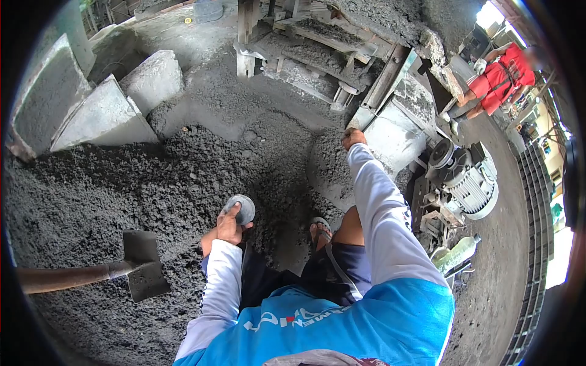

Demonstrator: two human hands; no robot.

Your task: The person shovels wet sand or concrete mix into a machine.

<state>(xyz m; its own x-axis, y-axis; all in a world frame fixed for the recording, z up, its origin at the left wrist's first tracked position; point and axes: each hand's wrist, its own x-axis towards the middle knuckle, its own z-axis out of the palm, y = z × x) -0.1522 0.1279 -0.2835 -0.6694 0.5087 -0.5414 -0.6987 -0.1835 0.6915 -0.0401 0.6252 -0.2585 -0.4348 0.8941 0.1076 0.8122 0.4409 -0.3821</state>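
Note:
My left hand point(229, 227) is closed around a round grey object point(245, 209) with a flat, pale face; its exact kind does not show. It hangs above a heap of dark, damp gravelly mix point(201, 165). My right hand point(353, 138) is reached forward in a fist at the lower end of a metal frame bar point(364, 116) on the machine. The fingers' inner side is hidden, but they appear wrapped on the bar's end. Left of me a hoe point(143, 265) with a wooden handle lies on the mix.
An electric motor point(467, 183) with a pulley and a plastic bottle point(456, 253) are at right. Concrete-crusted slabs point(107, 116) stand at upper left. A wooden rack point(317, 61) stands ahead. A person in red point(503, 76) is at the upper right.

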